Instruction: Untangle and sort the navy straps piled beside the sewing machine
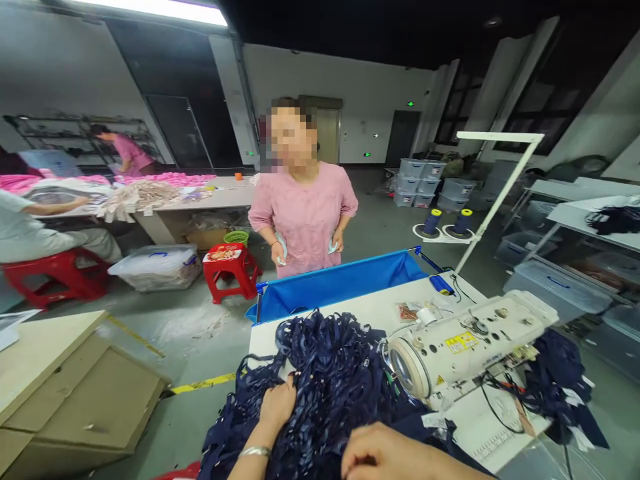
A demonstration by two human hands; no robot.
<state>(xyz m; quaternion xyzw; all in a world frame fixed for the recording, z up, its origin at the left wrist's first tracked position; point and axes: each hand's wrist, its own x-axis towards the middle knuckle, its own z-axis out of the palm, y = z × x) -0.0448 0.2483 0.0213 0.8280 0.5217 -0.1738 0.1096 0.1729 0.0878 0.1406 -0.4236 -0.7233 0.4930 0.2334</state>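
A large heap of navy fabric strips (pixel 320 373) covers the front of the white sewing table. My left hand (pixel 280 403), with a silver bangle at its wrist, is closed on strips at the heap's left side. Low in the view, my right hand (pixel 373 450) lies over the heap's near part with its fingers curled. What those fingers hold, if anything, is hidden. Just right of the heap stands a white sewing machine (pixel 470 347). A navy piece with a white label (pixel 434 420) lies between my right hand and the machine.
A blue cloth trough (pixel 340 283) hangs along the table's far edge, with a person in pink (pixel 305 213) standing behind it. Two navy thread cones (pixel 431 223) sit on a stand. A red stool (pixel 225 270) and a cardboard-coloured cabinet (pixel 85 393) are on the left.
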